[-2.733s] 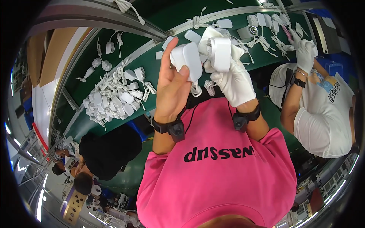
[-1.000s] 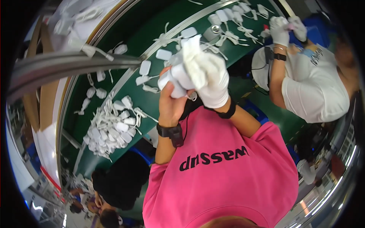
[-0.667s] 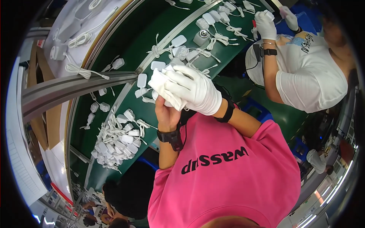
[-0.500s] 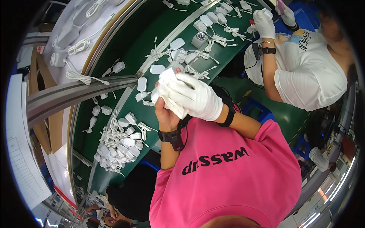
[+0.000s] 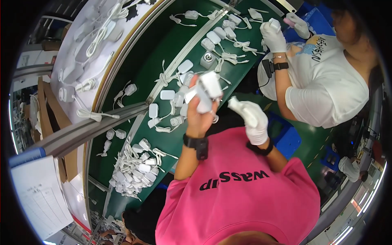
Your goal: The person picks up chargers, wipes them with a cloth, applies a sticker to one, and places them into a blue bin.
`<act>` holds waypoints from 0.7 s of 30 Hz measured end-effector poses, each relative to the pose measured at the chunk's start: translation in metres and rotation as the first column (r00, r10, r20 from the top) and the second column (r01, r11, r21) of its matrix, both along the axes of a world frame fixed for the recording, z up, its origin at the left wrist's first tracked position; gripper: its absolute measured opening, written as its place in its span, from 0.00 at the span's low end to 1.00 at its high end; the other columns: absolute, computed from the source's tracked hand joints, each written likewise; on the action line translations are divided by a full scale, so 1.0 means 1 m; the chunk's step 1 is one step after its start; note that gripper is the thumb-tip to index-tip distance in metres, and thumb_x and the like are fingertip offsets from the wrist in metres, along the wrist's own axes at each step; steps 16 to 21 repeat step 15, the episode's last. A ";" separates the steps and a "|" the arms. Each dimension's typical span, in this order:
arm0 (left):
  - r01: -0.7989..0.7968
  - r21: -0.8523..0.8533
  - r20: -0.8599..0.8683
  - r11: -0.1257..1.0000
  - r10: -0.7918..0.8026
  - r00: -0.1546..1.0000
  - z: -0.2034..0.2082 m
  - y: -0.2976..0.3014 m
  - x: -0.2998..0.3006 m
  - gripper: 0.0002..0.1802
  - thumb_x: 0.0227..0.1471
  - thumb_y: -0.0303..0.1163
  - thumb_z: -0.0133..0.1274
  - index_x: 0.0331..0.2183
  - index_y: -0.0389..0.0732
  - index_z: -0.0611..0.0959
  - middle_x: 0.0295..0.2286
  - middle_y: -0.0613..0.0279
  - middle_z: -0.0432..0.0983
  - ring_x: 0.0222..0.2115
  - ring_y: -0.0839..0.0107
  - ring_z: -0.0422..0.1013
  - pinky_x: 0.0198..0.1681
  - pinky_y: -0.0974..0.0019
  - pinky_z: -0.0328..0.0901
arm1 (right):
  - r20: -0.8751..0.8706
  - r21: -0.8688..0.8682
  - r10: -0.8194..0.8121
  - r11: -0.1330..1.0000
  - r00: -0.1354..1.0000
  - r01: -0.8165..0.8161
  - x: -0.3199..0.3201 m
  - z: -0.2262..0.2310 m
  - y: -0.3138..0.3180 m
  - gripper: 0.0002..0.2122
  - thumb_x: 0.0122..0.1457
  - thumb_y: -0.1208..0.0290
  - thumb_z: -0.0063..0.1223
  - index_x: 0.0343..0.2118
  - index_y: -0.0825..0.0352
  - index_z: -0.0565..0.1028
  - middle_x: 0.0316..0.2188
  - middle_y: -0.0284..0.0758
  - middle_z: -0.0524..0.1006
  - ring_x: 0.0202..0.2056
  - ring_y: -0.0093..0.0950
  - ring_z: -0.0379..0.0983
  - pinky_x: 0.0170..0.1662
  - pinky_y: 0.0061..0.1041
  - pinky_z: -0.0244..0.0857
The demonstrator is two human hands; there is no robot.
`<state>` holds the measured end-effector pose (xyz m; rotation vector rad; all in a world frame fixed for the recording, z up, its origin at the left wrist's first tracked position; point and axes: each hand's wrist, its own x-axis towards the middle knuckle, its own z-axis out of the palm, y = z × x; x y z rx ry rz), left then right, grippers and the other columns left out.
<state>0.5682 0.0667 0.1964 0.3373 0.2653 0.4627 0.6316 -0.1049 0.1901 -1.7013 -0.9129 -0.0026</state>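
My left hand (image 5: 199, 119), bare and with a dark band at the wrist, is closed round white power adapters (image 5: 211, 84) raised above the green bench. At least two blocks show between its fingers, slightly blurred. Apart from it, to the right, my right hand (image 5: 256, 124) wears a white glove and has its fingers curled in. A bit of white cloth (image 5: 234, 103) seems to poke out of that grip, hard to tell from the glove. Loose adapters with bundled cables (image 5: 167, 94) lie just beyond my left hand.
A heap of adapters (image 5: 136, 171) lies on the green bench (image 5: 163, 143) at left. A grey metal rail (image 5: 102, 126) crosses near it. More adapters sit on a white shelf (image 5: 75, 53). At right, a gloved co-worker in a white shirt (image 5: 322, 85) sits beside a blue stool (image 5: 289, 141).
My hands have come apart: the gloved right one has drawn back to the right, off the adapters. My left hand has shifted right and still holds them. The whole view has shifted slightly.
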 end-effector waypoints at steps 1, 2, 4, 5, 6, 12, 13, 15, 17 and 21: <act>0.005 -0.063 -0.058 0.998 -0.009 0.998 -0.001 -0.004 0.020 0.35 0.48 0.43 0.54 0.56 0.50 0.61 0.51 0.58 0.63 0.47 0.61 0.64 0.51 0.52 0.61 | 0.005 0.006 -0.003 1.000 1.000 0.003 0.004 -0.009 -0.016 0.11 0.55 0.75 0.49 0.41 0.66 0.73 0.36 0.40 0.76 0.37 0.37 0.73 0.40 0.28 0.67; 0.007 -0.138 -0.095 0.990 -0.020 0.995 -0.007 -0.006 0.046 0.29 0.48 0.38 0.54 0.52 0.48 0.65 0.48 0.60 0.66 0.46 0.63 0.66 0.49 0.55 0.63 | -0.131 -0.105 -0.081 0.992 0.988 0.067 0.009 -0.019 -0.031 0.11 0.55 0.76 0.48 0.41 0.67 0.73 0.36 0.41 0.76 0.37 0.38 0.73 0.41 0.29 0.67; -0.021 -0.168 -0.175 0.985 -0.009 0.984 -0.033 -0.002 0.109 0.20 0.49 0.33 0.54 0.45 0.45 0.70 0.41 0.62 0.71 0.42 0.66 0.68 0.45 0.60 0.64 | -0.251 -0.215 -0.167 0.970 0.954 0.113 0.011 -0.038 -0.055 0.11 0.55 0.77 0.46 0.42 0.69 0.72 0.36 0.42 0.76 0.37 0.39 0.73 0.42 0.30 0.66; -0.057 -0.119 -0.212 0.991 0.031 0.977 -0.048 0.005 0.141 0.17 0.49 0.32 0.54 0.42 0.44 0.71 0.37 0.62 0.72 0.40 0.67 0.68 0.44 0.61 0.65 | -0.264 -0.284 -0.172 0.954 0.949 0.094 0.010 -0.046 -0.066 0.11 0.55 0.78 0.45 0.41 0.70 0.72 0.35 0.42 0.76 0.37 0.38 0.74 0.41 0.28 0.66; -0.158 0.037 -0.312 0.987 0.162 0.936 -0.057 0.009 0.174 0.17 0.47 0.33 0.55 0.40 0.43 0.71 0.34 0.62 0.72 0.38 0.67 0.69 0.42 0.62 0.65 | -0.272 -0.352 -0.181 0.933 0.945 0.077 0.009 -0.052 -0.076 0.11 0.54 0.78 0.45 0.41 0.71 0.72 0.35 0.43 0.76 0.36 0.37 0.74 0.41 0.27 0.66; 0.098 0.624 -0.732 0.775 0.536 0.422 -0.110 0.048 0.282 0.27 0.40 0.40 0.62 0.41 0.44 0.68 0.40 0.54 0.65 0.40 0.61 0.65 0.42 0.56 0.63 | -0.511 -0.506 -0.431 0.850 0.744 0.145 0.003 -0.065 -0.104 0.11 0.54 0.79 0.45 0.40 0.71 0.73 0.35 0.39 0.77 0.35 0.24 0.73 0.40 0.23 0.66; 0.239 0.616 -0.788 0.751 0.577 0.217 -0.115 0.053 0.291 0.30 0.39 0.41 0.63 0.42 0.45 0.68 0.44 0.52 0.62 0.42 0.59 0.64 0.43 0.52 0.62 | -0.499 -0.475 -0.427 0.862 0.754 0.175 0.005 -0.066 -0.103 0.11 0.55 0.78 0.46 0.41 0.71 0.72 0.36 0.39 0.78 0.35 0.23 0.73 0.40 0.23 0.66; 0.369 0.568 -0.793 0.736 0.610 0.004 -0.119 0.055 0.307 0.33 0.37 0.42 0.64 0.43 0.46 0.67 0.48 0.49 0.58 0.45 0.56 0.62 0.44 0.49 0.61 | -0.472 -0.418 -0.428 0.878 0.771 0.232 0.009 -0.069 -0.109 0.11 0.55 0.77 0.47 0.42 0.70 0.72 0.37 0.38 0.78 0.36 0.21 0.72 0.41 0.22 0.66; 0.369 0.568 -0.793 0.736 0.610 0.004 -0.119 0.055 0.307 0.33 0.37 0.42 0.64 0.43 0.46 0.67 0.48 0.49 0.58 0.45 0.56 0.62 0.44 0.49 0.61 | -0.472 -0.418 -0.428 0.878 0.771 0.232 0.009 -0.069 -0.109 0.11 0.55 0.77 0.47 0.42 0.70 0.72 0.37 0.38 0.78 0.36 0.21 0.72 0.41 0.22 0.66; 0.369 0.568 -0.793 0.736 0.610 0.004 -0.119 0.055 0.307 0.33 0.37 0.42 0.64 0.43 0.46 0.67 0.48 0.49 0.58 0.45 0.56 0.62 0.44 0.49 0.61 | -0.472 -0.418 -0.428 0.878 0.771 0.232 0.009 -0.069 -0.109 0.11 0.55 0.77 0.47 0.42 0.70 0.72 0.37 0.38 0.78 0.36 0.21 0.72 0.41 0.22 0.66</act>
